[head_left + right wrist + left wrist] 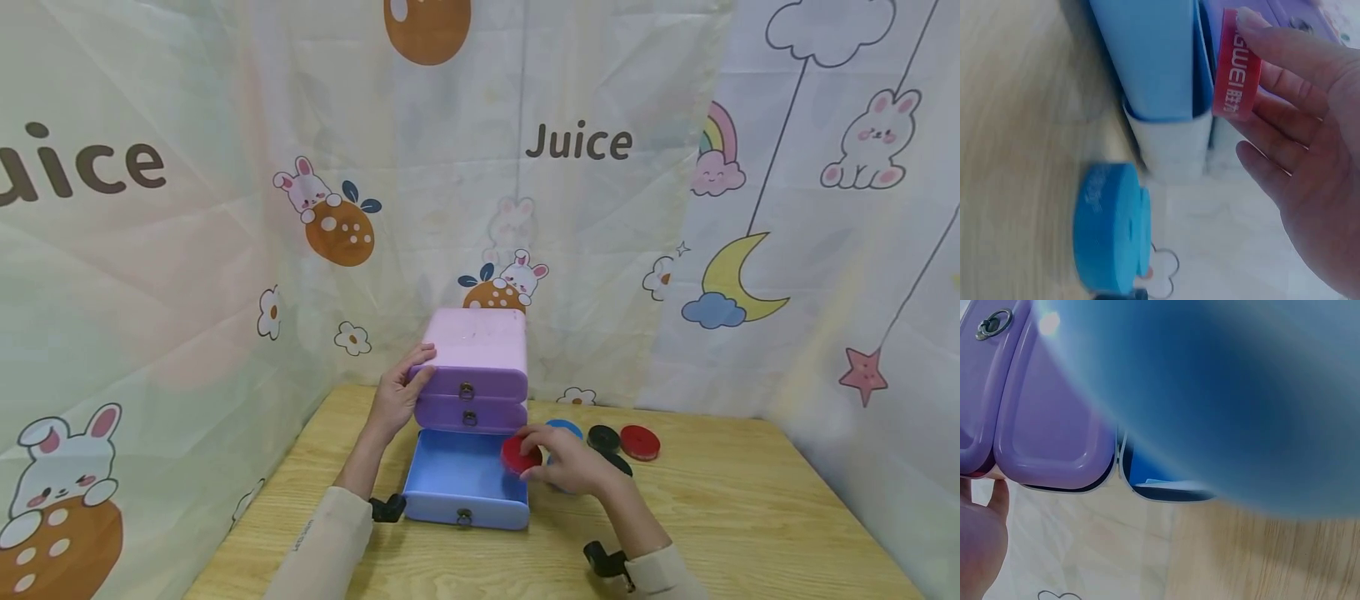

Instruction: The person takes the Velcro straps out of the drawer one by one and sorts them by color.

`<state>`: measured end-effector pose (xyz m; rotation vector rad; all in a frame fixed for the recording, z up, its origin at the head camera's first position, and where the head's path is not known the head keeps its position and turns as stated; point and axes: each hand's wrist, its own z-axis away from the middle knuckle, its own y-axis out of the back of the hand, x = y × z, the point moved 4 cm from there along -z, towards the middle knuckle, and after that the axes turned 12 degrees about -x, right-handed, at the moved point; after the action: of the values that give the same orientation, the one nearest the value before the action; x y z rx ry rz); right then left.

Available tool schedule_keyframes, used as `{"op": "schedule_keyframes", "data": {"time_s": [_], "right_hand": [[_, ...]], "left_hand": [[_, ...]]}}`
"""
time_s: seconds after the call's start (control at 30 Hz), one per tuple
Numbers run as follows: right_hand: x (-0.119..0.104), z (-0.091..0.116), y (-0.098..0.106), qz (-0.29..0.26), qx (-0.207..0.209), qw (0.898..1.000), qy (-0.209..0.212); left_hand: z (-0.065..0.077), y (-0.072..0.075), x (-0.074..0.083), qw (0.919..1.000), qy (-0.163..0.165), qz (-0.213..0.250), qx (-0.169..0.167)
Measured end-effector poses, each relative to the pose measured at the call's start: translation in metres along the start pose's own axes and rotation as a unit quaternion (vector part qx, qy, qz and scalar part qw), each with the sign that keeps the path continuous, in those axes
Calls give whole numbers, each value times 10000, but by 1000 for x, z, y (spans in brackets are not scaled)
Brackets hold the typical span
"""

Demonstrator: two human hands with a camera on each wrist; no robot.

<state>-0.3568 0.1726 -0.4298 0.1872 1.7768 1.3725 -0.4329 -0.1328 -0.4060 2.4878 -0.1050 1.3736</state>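
A small chest of drawers (480, 337), pink on top with purple drawer fronts, stands on the table. Its blue bottom drawer (465, 509) is pulled out. My left hand (396, 398) rests against the chest's upper left side, fingers extended, thumb near the front edge. In the left wrist view, that hand (982, 540) touches the side by the purple fronts. Over the drawer's right side, my right hand (570, 460) pinches a red roll of tape (519, 457). The right wrist view shows printing on the red roll's (1235, 75) rim, between thumb and fingers.
Right of the chest lie a blue roll (566, 427), black roll (603, 439) and another red roll (640, 442); more are partly hidden behind my right hand. A blurred blue surface covers much of the left wrist view. Printed curtains (600, 250) enclose the wooden table (720, 517).
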Motion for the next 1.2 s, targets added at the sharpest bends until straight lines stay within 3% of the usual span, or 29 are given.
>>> {"op": "schedule_keyframes", "data": {"time_s": [0.2, 0.47, 0.8, 1.2], "right_hand": [[12, 15, 13, -216, 311, 9990, -235], [28, 34, 24, 345, 561, 9951, -734], [47, 54, 36, 304, 816, 9894, -1164], [69, 70, 49, 303, 1129, 9752, -1879]], "left_hand": [[0, 0, 0, 10000, -5, 39, -12], [1, 0, 0, 10000, -15, 50, 15], [2, 0, 0, 10000, -40, 45, -13], [1, 0, 0, 10000, -59, 8, 31]]}}
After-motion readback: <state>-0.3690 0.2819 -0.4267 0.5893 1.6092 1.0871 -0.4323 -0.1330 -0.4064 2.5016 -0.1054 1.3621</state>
